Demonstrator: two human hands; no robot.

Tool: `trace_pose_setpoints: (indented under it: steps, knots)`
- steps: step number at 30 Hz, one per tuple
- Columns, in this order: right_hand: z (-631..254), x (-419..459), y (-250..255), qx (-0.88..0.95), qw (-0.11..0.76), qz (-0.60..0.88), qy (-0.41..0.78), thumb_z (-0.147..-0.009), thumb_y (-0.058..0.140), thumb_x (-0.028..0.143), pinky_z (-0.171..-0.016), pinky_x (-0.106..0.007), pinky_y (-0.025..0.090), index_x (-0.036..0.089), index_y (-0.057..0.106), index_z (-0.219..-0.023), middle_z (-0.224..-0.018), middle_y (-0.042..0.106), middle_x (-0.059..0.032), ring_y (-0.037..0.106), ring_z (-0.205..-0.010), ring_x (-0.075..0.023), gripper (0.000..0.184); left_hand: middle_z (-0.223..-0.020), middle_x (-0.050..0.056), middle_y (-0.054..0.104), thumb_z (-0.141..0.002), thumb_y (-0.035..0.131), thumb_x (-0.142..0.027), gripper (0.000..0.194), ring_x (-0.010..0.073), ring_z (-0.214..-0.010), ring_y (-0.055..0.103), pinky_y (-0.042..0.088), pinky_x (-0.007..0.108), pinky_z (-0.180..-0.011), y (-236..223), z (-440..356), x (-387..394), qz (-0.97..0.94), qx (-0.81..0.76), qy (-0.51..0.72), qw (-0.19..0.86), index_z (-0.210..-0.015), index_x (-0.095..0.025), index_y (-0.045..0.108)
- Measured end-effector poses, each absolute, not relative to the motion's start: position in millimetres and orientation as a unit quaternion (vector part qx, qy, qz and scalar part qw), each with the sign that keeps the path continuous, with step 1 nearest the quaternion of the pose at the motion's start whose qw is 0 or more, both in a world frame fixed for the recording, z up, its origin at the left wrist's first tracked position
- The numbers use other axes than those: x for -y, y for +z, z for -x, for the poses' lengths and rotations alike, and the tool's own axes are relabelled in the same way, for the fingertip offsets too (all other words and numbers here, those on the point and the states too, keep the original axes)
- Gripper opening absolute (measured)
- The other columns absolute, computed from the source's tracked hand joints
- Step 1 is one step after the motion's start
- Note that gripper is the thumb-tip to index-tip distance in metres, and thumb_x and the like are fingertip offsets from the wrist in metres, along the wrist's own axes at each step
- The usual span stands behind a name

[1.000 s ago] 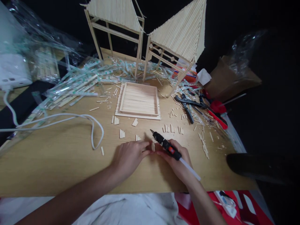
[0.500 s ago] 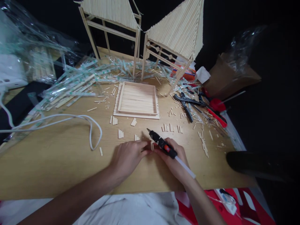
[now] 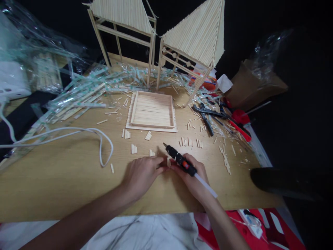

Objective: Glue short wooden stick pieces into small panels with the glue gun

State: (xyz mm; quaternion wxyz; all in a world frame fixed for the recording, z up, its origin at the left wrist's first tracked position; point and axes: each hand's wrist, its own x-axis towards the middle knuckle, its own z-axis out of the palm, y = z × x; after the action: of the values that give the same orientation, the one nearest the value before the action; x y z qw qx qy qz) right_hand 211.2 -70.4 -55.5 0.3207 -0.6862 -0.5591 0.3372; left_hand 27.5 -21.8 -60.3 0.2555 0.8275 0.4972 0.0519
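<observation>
My right hand is closed around a black hot glue gun, whose nozzle points up and left; a white glue stick sticks out of its rear. Between the fingertips of both hands is a small cluster of short wooden sticks. My left hand pinches that cluster from the left. Short stick groups lie just beyond the fingers, partly hidden by them. Farther back sits a shallow square tray made of wooden sticks.
Two stick-built roofed models stand at the back. Clear plastic wrappers and loose sticks spread behind the tray. Black cutters lie to the right. A white cable loops on the left. A brown paper bag stands at back right.
Almost nothing differs. Both hands, the glue gun and the small sticks stay in the same place; the view shifts very slightly.
</observation>
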Motion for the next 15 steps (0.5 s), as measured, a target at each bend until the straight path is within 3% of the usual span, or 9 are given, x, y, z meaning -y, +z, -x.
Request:
trace_pose_setpoints:
  steps: [5,9,15]
  knots:
    - [-219.8,82.1,-37.4,0.467,0.372,0.697,0.397,-0.080,0.066,0.038,-0.066,-0.025,0.044,0.021,0.061,-0.087,-0.085,0.069,-0.0020,0.062,-0.078,-0.0178,0.020,-0.103,-0.002,0.072,-0.084,0.049,-0.058,0.036,0.0234,-0.086,0.069,0.047,0.031,-0.068,-63.3,-28.0,22.6,-0.818,-0.508,0.064,0.263,-0.111,-0.041,0.064]
    - [-232.4,103.3,-24.1,0.450,0.312,0.722,0.423,-0.080,0.063,0.044,-0.049,-0.022,0.038,0.019,0.060,-0.076,-0.061,0.060,0.0014,0.053,-0.055,-0.0133,0.026,-0.106,-0.001,0.071,-0.084,0.049,-0.059,0.040,0.0238,-0.088,0.069,0.049,0.033,-0.071,-62.3,-29.1,23.0,-0.813,-0.515,0.068,0.265,-0.117,-0.041,0.060]
    - [-232.4,121.0,-23.9,0.380,0.265,0.720,0.517,-0.078,0.064,0.050,-0.039,-0.021,0.036,0.018,0.062,-0.081,-0.060,0.061,-0.0004,0.051,-0.046,-0.0118,0.033,-0.102,0.001,0.072,-0.085,0.048,-0.057,0.040,0.0243,-0.084,0.069,0.050,0.033,-0.068,-59.2,-29.1,24.5,-0.819,-0.508,0.065,0.260,-0.119,-0.037,0.060]
